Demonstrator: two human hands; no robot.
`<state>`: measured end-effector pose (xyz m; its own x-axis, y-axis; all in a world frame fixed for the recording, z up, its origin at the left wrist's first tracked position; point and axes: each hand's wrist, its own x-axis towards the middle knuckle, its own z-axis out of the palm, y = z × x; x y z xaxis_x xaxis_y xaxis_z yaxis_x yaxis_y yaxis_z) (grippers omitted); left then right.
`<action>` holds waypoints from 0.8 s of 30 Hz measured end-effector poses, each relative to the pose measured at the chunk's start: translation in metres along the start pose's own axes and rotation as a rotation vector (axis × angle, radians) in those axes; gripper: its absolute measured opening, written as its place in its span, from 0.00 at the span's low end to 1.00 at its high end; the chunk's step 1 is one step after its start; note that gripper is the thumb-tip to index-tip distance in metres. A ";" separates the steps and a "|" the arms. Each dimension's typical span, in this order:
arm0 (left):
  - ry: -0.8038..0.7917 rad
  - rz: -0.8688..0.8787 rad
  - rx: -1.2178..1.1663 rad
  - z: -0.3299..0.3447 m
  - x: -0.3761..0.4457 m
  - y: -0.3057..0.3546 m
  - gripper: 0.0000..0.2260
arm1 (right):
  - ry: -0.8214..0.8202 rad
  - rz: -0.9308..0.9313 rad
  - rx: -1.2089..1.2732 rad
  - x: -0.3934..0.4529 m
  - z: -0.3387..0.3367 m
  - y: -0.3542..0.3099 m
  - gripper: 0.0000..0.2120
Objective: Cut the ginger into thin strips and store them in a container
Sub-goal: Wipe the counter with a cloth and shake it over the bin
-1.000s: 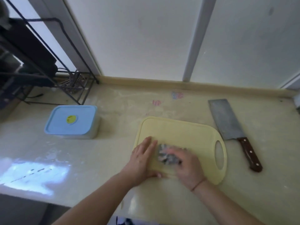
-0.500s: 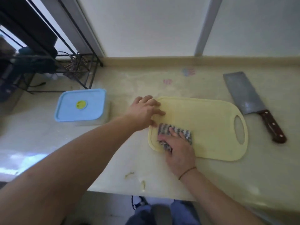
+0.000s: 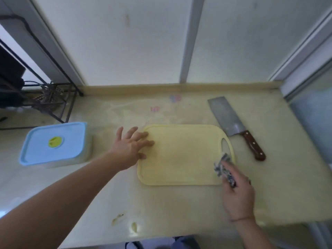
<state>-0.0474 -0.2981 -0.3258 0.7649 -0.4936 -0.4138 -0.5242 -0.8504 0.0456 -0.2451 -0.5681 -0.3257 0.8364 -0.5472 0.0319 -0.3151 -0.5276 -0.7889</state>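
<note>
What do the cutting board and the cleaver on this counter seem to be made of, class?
Cutting board: probably plastic; uniform pale yellow, matte, moulded rim and handle hole. Cleaver: blade looks like dull grey metal; handle appears to be dark reddish wood with pale rivets.

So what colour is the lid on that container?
Light blue, with a yellow-green round spot in the middle of the lid; head view.

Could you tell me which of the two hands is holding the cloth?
The right hand grips the cloth at the board's handle end; the left hand rests open on the opposite edge.
</note>
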 end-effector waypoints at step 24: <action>-0.124 -0.291 -0.018 -0.017 -0.020 -0.002 0.48 | -0.551 -0.433 -0.445 0.288 0.098 -0.077 0.20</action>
<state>-0.0556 -0.2898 -0.3025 0.8297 -0.2043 -0.5195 -0.2824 -0.9564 -0.0749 0.0642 -0.6219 -0.3156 0.9878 0.0988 -0.1200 0.0336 -0.8896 -0.4554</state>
